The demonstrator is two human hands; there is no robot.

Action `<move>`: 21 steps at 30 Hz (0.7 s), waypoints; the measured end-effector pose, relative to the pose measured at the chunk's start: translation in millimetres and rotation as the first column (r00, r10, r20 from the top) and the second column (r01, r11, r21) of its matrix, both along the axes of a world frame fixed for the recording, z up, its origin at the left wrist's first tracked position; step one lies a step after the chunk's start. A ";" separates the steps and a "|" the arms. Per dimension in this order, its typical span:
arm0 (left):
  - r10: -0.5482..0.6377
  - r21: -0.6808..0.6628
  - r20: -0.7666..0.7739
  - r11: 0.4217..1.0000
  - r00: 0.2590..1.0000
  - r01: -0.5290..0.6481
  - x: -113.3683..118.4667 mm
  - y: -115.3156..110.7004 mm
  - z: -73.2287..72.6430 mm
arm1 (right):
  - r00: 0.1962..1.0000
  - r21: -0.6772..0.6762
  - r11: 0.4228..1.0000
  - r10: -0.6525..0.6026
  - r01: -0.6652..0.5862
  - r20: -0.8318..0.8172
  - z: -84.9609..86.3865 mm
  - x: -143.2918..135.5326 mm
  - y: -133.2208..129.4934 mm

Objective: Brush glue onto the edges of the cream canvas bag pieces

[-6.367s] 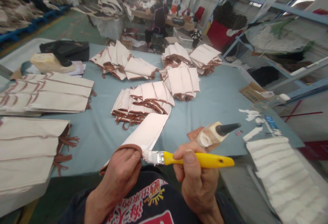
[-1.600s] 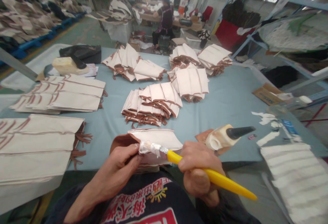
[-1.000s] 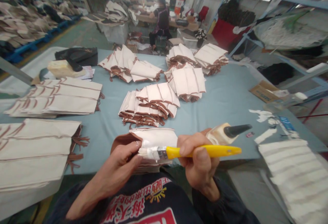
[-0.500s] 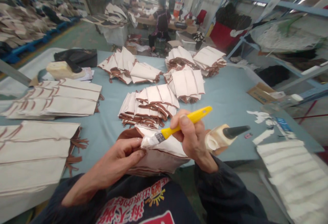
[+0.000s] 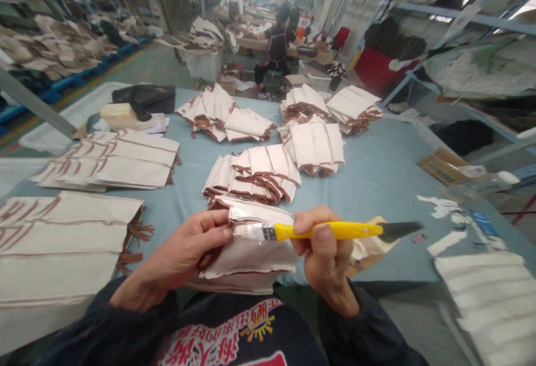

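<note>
My right hand [image 5: 329,249] is closed around the yellow handle of a paintbrush [image 5: 335,230], which lies nearly level and points left. Its pale, wet-looking bristles touch a cream fabric piece [image 5: 255,257] with brown edging, close to my left fingertips. My left hand [image 5: 180,254] pinches the left edge of that fabric between thumb and fingers. The fabric rests at the table's front edge, in front of my body. Just behind my right hand is a cut-open, cream-coloured container [image 5: 368,247] with a dark handle, partly hidden.
Bundles of cream fabric pieces [image 5: 268,168] lie across the blue-green tabletop [image 5: 377,171]. More stacks [image 5: 71,243] are on the left, and a white stack [image 5: 494,293] is at right. A cardboard box [image 5: 446,165] and scraps [image 5: 450,240] lie right. Co-workers [image 5: 278,42] are farther back.
The paintbrush has swung from a raised slant to nearly level, its bristles now lower on the fabric. My right hand has shifted slightly right and down. The whole view has shifted.
</note>
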State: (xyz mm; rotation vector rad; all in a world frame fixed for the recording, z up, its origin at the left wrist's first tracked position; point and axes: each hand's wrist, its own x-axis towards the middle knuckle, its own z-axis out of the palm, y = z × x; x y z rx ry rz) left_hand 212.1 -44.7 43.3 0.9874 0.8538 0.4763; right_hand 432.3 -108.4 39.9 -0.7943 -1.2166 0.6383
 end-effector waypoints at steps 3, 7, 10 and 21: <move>-0.046 -0.031 0.016 0.998 0.999 0.047 1.7 -2.9 0.1 | 0.984 0.076 0.991 -0.117 0.107 0.137 -9.8 -2.3 0.7; -0.089 -0.093 0.114 0.991 0.989 0.100 4.4 -10.8 -1.2 | 0.950 0.122 0.978 -0.193 0.168 0.244 -17.5 2.6 -2.4; -0.064 -0.121 0.097 0.990 0.993 0.075 4.3 -15.4 -5.4 | 0.940 0.091 0.982 -0.186 0.166 0.287 -17.3 8.0 -5.7; -0.076 -0.118 0.083 0.989 0.994 0.086 13.3 -23.2 4.4 | 0.849 0.316 0.943 -0.252 0.106 0.464 7.6 3.7 -3.4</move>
